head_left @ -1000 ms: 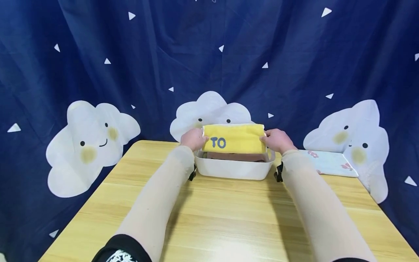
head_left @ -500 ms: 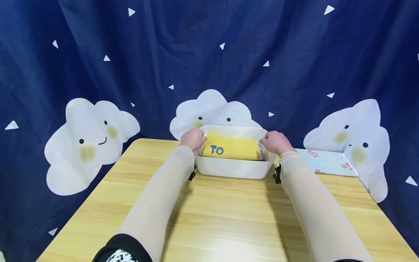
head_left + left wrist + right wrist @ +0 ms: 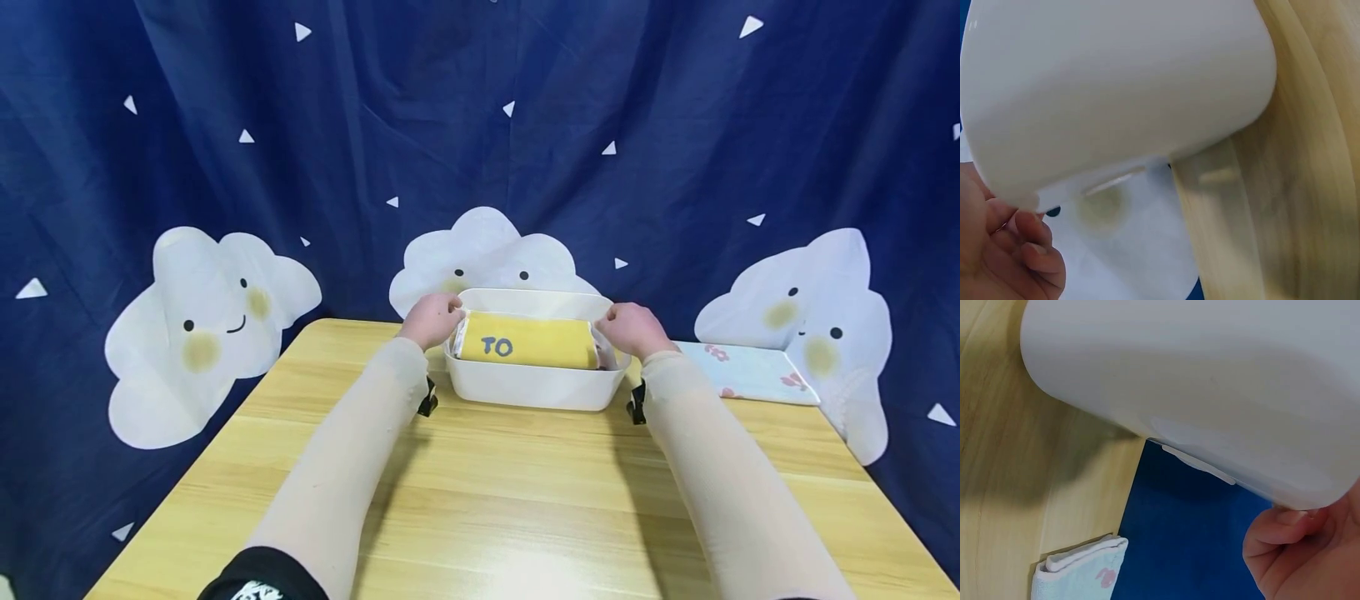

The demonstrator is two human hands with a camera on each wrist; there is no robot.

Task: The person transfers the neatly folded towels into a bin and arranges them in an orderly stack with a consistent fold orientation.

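A dark blue curtain (image 3: 450,150) hangs beyond the left hand (image 3: 432,321) and right hand (image 3: 632,327), a wooden table (image 3: 510,500) beneath them. Between them stands a white tub (image 3: 532,388); a pale blue cloth (image 3: 757,373) lies right of the right hand. Lower between the hands, a yellow cloth (image 3: 551,342) lies folded in the tub. The left hand's fingers curl loosely at the rim, holding nothing; the right's curl there too, their hold hidden.

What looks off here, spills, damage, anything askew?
Nothing stands out. The yellow cloth lies folded inside the white bin, which stands upright on the table. The light-blue cloth lies folded near the far right edge. No spill or damage visible.
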